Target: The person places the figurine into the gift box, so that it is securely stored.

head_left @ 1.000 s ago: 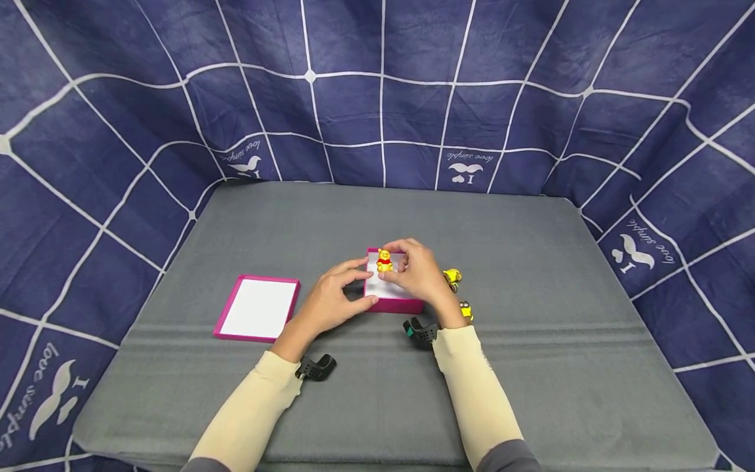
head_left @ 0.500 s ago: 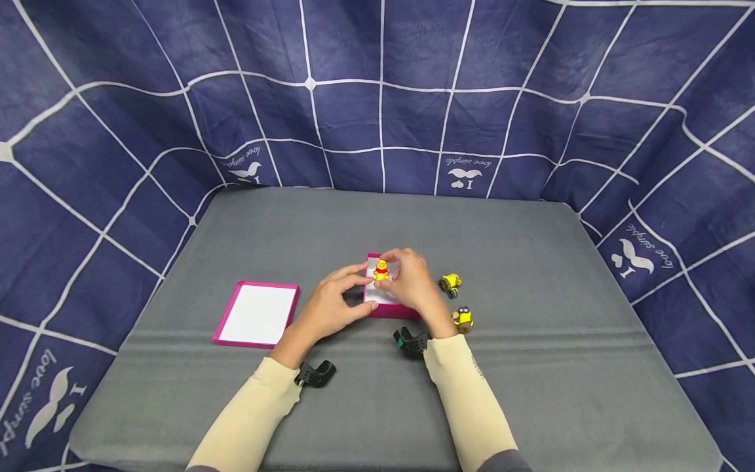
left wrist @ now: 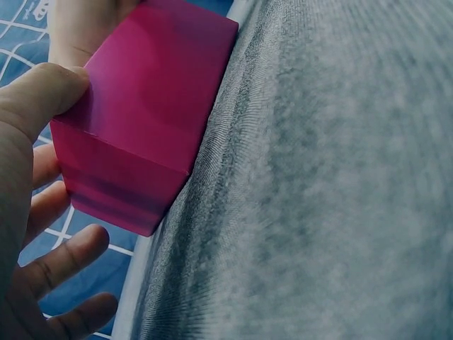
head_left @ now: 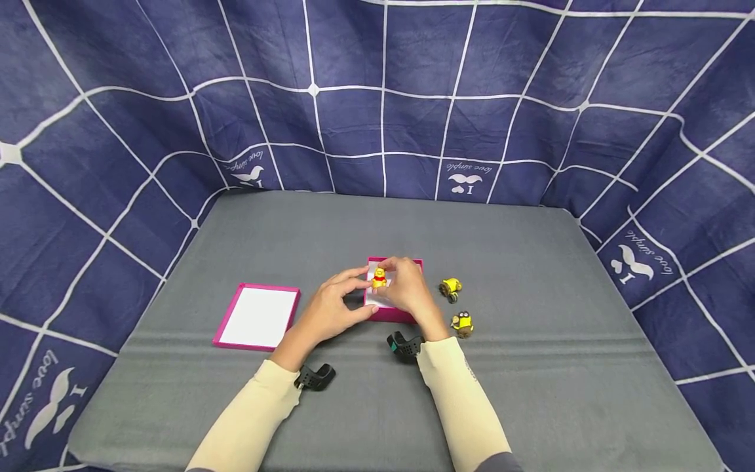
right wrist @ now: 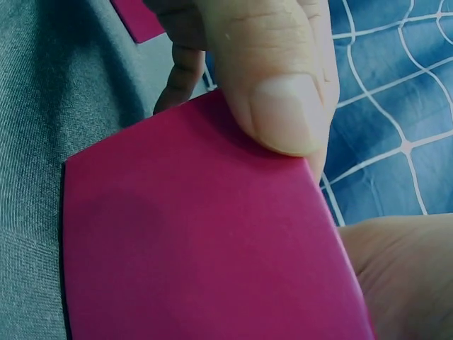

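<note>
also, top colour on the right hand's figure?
Red, on the yellow figure; best seen in the head view.

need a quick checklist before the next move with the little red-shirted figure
1. Figure secure in the right hand: ok, pinched between thumb and fingers.
2. Pink box steadied: ok, left hand grips its left side.
3. Lid out of the way: ok, lies left of the box, white inside up.
4. Figure touching the box floor: cannot tell.
5. Two other yellow figures apart from both hands: ok, right of the box.
6. Right hand free: not ok, occupied.
</note>
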`<state>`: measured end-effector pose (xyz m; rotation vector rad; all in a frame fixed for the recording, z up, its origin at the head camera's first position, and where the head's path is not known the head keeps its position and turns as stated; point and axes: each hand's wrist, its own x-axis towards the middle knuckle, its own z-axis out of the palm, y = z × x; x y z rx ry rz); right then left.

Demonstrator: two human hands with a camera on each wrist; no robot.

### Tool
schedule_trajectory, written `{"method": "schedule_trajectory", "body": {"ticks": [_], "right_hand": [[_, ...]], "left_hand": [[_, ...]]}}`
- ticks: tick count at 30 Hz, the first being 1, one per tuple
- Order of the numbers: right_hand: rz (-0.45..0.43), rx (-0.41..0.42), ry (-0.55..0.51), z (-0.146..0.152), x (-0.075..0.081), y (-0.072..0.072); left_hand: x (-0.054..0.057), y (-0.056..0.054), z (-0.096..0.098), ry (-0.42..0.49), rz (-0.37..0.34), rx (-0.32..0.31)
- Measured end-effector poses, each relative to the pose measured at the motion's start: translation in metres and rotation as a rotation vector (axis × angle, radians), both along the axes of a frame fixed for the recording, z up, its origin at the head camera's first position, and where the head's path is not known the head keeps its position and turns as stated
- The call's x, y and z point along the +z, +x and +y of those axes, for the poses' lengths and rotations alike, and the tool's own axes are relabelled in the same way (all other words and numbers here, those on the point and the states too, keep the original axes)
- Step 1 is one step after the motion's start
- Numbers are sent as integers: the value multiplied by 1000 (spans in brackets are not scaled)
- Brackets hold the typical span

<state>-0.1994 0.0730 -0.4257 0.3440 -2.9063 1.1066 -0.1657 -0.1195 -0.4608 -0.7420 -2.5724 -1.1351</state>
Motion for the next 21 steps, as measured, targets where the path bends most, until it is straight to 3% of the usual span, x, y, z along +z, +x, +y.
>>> {"method": "schedule_trajectory", "body": {"ticks": [12,21], "right_hand": [[-101,-66,-47,-5,-7,-1],[-89,-73,-27,-6,-9,-2]], "left_hand": [[-3,1,0,-7,11,-2],[-2,-1,0,-17,-10,1]]}}
